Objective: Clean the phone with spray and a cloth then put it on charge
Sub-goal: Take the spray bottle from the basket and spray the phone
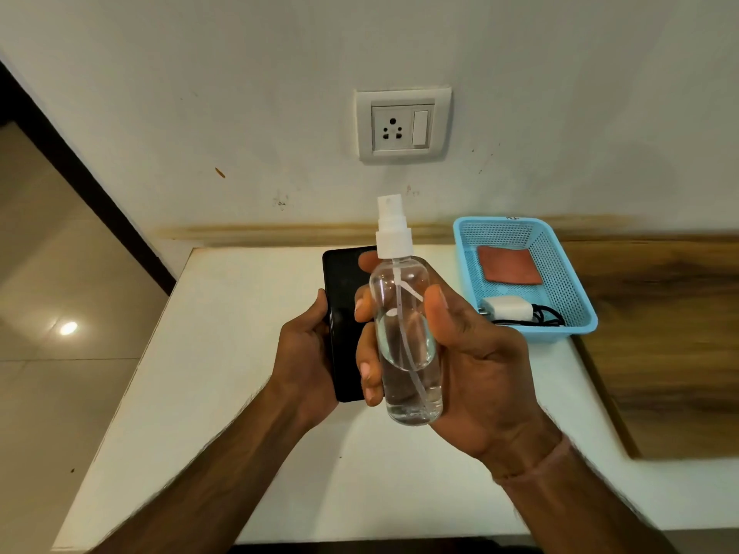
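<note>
My right hand (476,365) grips a clear spray bottle (408,337) with a white pump top, held upright above the white table (224,353); it holds some clear liquid. Just left of the bottle, my left hand (304,353) holds a black phone (344,297) with its dark screen facing up; the bottle covers the phone's right side. An orange-red cloth (510,265) lies in the blue basket (576,297) at the right, with a white charger (506,307) and its black cable (540,315) in front of it.
A white wall socket (402,125) with a switch sits on the wall straight ahead, above the table. A wooden surface (664,333) adjoins the table on the right. The tiled floor (48,273) drops away past the table's left edge.
</note>
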Demonstrator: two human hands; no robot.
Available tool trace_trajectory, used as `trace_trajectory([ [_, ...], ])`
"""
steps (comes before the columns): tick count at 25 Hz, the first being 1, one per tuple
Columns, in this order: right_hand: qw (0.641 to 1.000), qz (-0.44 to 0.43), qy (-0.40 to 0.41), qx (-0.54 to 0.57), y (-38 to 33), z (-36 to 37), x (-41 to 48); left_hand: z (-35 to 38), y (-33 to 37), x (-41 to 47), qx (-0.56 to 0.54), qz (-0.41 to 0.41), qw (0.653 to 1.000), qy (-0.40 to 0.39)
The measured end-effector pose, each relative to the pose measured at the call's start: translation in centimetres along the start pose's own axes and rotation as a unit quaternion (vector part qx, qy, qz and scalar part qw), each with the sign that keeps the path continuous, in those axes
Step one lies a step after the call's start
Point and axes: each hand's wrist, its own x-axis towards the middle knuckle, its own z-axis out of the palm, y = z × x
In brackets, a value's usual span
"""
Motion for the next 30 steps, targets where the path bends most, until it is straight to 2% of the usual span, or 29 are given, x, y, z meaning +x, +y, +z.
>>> trace_trajectory([
  [4, 0.999, -0.049, 0.011, -0.015, -0.4, 0.0, 0.2, 0.2, 0.3, 0.1, -0.016, -0.020, 1.000, -0.001],
  [6, 0.985, -0.077, 0.094, -0.126, -0.7, -0.3, 0.4, 0.1, 0.3, 0.1, -0.004, -0.019, 1.000, 0.013],
  [7, 0.957, -0.101, 0.144, -0.229, -0.8, -0.5, 0.5, 0.1, 0.3, 0.0, 0.004, -0.021, 0.999, 0.036],
  [8, 0.912, -0.121, 0.189, -0.344, -0.8, -0.8, 0.6, 0.1, 0.4, -0.1, 0.006, -0.022, 0.998, 0.055],
  [10, 0.799, -0.145, 0.237, -0.533, -0.4, -1.8, 0.7, 0.4, 0.5, -0.3, 0.012, -0.026, 0.996, 0.082],
  [12, 0.719, -0.144, 0.256, -0.630, 0.2, -2.6, 1.1, 0.6, 0.6, -0.4, 0.021, -0.029, 0.995, 0.088],
  [15, 0.656, -0.136, 0.272, -0.691, 0.9, -3.9, 1.7, 0.7, 0.5, -0.4, 0.022, -0.029, 0.995, 0.091],
  [18, 0.633, -0.116, 0.257, -0.721, 1.7, -4.6, 2.1, 0.6, 0.4, -0.3, 0.020, -0.031, 0.995, 0.088],
  [22, 0.599, -0.110, 0.280, -0.742, 2.6, -5.4, 2.4, 0.4, 0.2, -0.1, 0.008, -0.032, 0.996, 0.081],
  [26, 0.590, -0.133, 0.294, -0.740, 2.7, -5.8, 2.6, 0.3, 0.2, 0.0, -0.003, -0.030, 0.997, 0.075],
  [30, 0.598, -0.126, 0.293, -0.735, 2.9, -6.1, 2.6, 0.2, 0.2, 0.1, -0.008, -0.024, 0.997, 0.070],
])
